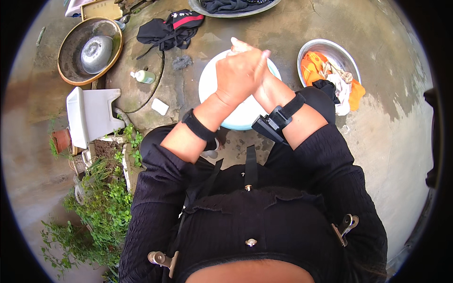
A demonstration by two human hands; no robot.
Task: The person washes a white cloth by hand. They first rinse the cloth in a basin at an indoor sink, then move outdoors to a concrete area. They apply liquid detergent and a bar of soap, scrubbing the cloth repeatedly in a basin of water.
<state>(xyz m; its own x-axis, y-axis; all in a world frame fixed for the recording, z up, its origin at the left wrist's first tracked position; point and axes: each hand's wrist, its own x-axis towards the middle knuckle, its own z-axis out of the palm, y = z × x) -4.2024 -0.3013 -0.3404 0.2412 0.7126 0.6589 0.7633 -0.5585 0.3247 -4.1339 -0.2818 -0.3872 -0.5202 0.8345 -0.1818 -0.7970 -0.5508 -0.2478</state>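
My left hand [235,72] is clasped over my right hand [262,84], above a round white basin [212,83] with a pale blue rim. The back of my left hand covers much of the right one. Some fingertips and a thumb show along the far side of the clasp. Whether anything lies between the palms is hidden. The wrists and forearms also block part of the basin, and its inside looks bright white. A black strap circles each forearm, and the right strap [295,106] carries a small dark device [267,128].
Right of the basin stands a metal bowl [348,58] of orange, white and black cloths. To the left are a pump bottle [144,76], a white block [160,106], a scourer [182,62], a plastic stool [99,109] and plants [106,205]. Dark clothing [170,32] lies beyond.
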